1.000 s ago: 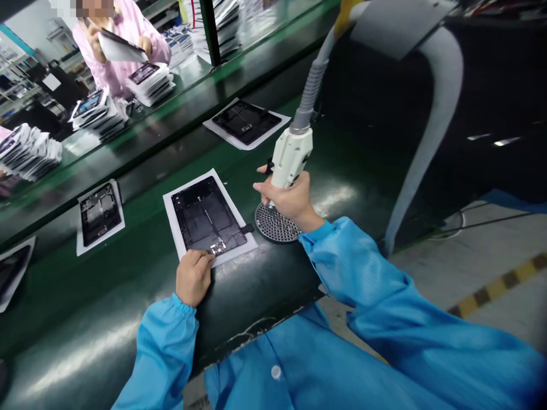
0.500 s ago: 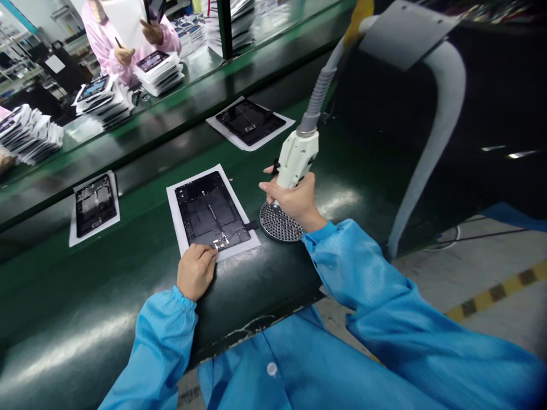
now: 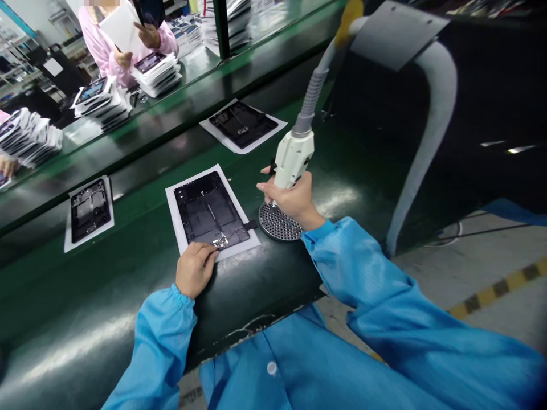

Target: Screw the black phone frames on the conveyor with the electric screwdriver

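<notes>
Open green belt [image 3: 115, 285] left of left hand [image 3: 195, 270], black panel [image 3: 209, 210] between hands, perforated metal disc [image 3: 278, 223] under right hand [image 3: 293, 200], white handheld tool [image 3: 294, 158] and grey hose [image 3: 313, 91] overhead

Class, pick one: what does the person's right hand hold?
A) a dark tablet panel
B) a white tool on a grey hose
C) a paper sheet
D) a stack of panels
B: the right hand grips the white tool, with the grey ribbed hose rising from its top.

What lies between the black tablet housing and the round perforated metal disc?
The head view shows a small black tab jutting from the housing over the white sheet's edge.
</notes>
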`<state>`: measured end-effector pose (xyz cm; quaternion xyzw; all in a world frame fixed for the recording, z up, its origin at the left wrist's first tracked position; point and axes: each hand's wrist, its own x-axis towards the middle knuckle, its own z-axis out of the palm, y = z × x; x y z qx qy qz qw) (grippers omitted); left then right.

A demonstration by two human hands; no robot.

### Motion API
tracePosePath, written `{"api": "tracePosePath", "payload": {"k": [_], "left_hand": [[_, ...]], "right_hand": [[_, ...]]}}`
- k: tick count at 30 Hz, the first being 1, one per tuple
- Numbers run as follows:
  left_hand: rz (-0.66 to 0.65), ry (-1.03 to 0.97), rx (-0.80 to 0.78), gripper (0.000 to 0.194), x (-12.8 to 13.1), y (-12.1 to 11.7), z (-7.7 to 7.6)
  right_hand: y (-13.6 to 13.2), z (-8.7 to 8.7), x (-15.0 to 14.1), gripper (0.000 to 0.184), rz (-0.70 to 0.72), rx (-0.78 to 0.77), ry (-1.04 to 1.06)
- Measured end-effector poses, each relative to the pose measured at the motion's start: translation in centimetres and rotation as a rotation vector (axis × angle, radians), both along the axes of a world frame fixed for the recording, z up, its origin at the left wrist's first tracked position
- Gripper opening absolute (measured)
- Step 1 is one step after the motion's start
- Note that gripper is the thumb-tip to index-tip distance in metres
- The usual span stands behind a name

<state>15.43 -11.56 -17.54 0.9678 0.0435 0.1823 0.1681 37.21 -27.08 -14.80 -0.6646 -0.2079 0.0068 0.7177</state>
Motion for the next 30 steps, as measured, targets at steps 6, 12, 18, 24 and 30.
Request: {"api": "tracePosePath", "payload": {"k": [6, 12, 18, 24, 30], "left_hand": [[0.17, 0.171, -0.032, 0.02, 2.5, -0.6, 0.9], [0.13, 0.345, -0.081, 0.009, 4.7, 0.0, 2.4], [0.224, 0.029, -0.302, 0.013, 6.5, 1.1, 4.1], [0.292, -0.077, -0.355, 0.012, 5.7, 1.3, 4.1], [0.211, 0.203, -0.3, 0.007, 3.3, -0.1, 2.5]], "right_hand": [[-0.4, 0.4, -0.2, 0.017, -0.052, 0.01, -0.041], [-0.8, 0.9, -0.2, 0.017, -0.047, 0.063, -0.033], [-0.8, 1.0, -0.4, 0.018, -0.06, 0.039, -0.06], [-1.0, 0.7, -0.3, 0.02, -0.052, 0.034, -0.066], [-1.2, 0.8, -0.3, 0.018, -0.037, 0.034, -0.101]]}}
